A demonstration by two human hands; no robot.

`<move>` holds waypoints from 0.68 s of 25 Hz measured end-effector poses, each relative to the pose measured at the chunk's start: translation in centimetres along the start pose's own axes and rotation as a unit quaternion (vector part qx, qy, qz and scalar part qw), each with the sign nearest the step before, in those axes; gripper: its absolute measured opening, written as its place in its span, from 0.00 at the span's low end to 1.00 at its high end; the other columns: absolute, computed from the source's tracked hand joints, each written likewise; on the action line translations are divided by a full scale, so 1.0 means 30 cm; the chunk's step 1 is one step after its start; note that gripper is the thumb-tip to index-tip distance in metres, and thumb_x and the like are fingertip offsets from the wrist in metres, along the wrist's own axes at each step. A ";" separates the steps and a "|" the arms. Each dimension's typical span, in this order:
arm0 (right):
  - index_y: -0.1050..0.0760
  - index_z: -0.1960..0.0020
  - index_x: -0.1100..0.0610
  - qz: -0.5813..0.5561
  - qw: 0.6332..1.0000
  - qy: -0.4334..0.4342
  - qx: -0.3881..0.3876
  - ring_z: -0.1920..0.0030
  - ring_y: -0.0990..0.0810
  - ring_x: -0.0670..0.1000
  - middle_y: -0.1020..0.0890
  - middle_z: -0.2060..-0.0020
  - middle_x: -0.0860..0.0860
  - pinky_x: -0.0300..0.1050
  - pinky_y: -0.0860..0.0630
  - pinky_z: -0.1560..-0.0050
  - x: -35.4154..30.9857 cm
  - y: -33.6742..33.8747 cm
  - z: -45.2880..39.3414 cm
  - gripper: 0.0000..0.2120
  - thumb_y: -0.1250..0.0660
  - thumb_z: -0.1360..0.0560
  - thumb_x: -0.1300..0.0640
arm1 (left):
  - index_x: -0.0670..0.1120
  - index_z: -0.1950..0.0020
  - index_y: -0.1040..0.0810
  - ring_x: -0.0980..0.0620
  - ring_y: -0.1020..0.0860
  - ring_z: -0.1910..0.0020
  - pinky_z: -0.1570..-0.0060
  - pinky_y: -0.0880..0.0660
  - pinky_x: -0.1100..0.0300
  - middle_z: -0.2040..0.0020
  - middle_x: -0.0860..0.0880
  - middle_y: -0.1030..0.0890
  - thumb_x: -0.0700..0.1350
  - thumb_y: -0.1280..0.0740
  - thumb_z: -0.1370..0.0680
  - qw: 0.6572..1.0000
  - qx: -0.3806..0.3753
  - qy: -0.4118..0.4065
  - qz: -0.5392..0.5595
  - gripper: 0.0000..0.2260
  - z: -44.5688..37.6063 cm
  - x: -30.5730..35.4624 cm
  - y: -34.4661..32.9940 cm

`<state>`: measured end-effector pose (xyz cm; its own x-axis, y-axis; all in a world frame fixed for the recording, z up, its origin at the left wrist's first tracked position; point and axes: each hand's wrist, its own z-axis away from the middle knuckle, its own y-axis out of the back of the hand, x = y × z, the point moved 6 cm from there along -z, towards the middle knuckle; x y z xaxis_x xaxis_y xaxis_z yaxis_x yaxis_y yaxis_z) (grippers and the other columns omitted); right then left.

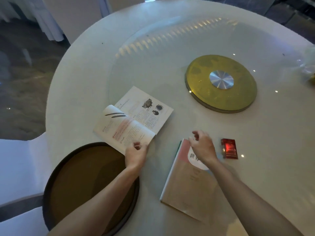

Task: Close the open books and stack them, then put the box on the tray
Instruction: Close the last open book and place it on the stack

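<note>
An open book [136, 114] lies on the white round table, its near pages curling up. My left hand [136, 155] rests at the book's near corner, fingers curled at the page edge; whether it grips the pages is unclear. A closed book [185, 183] with a tan and pink cover lies to the right. My right hand [202, 147] hovers over its far end, fingers loosely apart, holding nothing. A small red box [229, 148] lies just right of that hand. A round dark tray [56, 176] sits at the near left, under my left forearm.
A glass turntable with a gold disc [221, 84] covers the table's middle. Crumpled clear plastic [308, 65] lies at the far right edge. A white chair [17, 167] stands at the near left, beside the tray.
</note>
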<state>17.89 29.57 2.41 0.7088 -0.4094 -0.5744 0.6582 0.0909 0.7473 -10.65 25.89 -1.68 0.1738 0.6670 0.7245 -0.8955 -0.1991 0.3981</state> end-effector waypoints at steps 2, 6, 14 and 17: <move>0.24 0.29 0.60 0.023 0.997 0.055 -0.055 0.37 0.19 0.55 0.18 0.37 0.58 0.53 0.22 0.34 -0.137 -0.041 -0.101 0.21 0.33 0.20 0.53 | 0.46 0.33 0.27 0.51 0.23 0.48 0.60 0.28 0.63 0.39 0.47 0.22 0.54 0.26 0.26 0.997 0.053 0.032 0.037 0.25 -0.053 -0.004 0.071; 0.29 0.23 0.57 0.081 0.981 0.101 -0.145 0.30 0.22 0.58 0.20 0.29 0.57 0.56 0.25 0.29 -0.329 -0.156 -0.275 0.27 0.32 0.20 0.50 | 0.44 0.30 0.33 0.45 0.25 0.45 0.55 0.26 0.53 0.37 0.43 0.28 0.54 0.24 0.29 0.982 0.128 0.118 0.075 0.33 -0.124 -0.061 0.161; 0.31 0.26 0.58 0.171 0.972 0.067 -0.149 0.27 0.30 0.62 0.26 0.30 0.60 0.58 0.29 0.28 -0.390 -0.321 -0.498 0.31 0.28 0.23 0.45 | 0.41 0.34 0.31 0.58 0.24 0.59 0.70 0.31 0.68 0.49 0.49 0.21 0.49 0.24 0.26 0.954 0.103 0.190 0.206 0.27 -0.185 -0.163 0.133; 0.35 0.23 0.60 0.171 0.976 0.038 -0.127 0.26 0.34 0.63 0.30 0.27 0.61 0.57 0.32 0.27 -0.368 -0.329 -0.512 0.37 0.28 0.24 0.43 | 0.40 0.32 0.31 0.60 0.25 0.60 0.69 0.31 0.68 0.52 0.52 0.22 0.49 0.25 0.25 0.953 0.101 0.192 0.212 0.28 -0.193 -0.174 0.134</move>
<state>7.48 47.14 -3.75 0.9087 -0.2486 -0.3354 0.4143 0.4373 0.7982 -17.54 25.77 -7.12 -0.3844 0.7011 0.6006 -0.7472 -0.6183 0.2436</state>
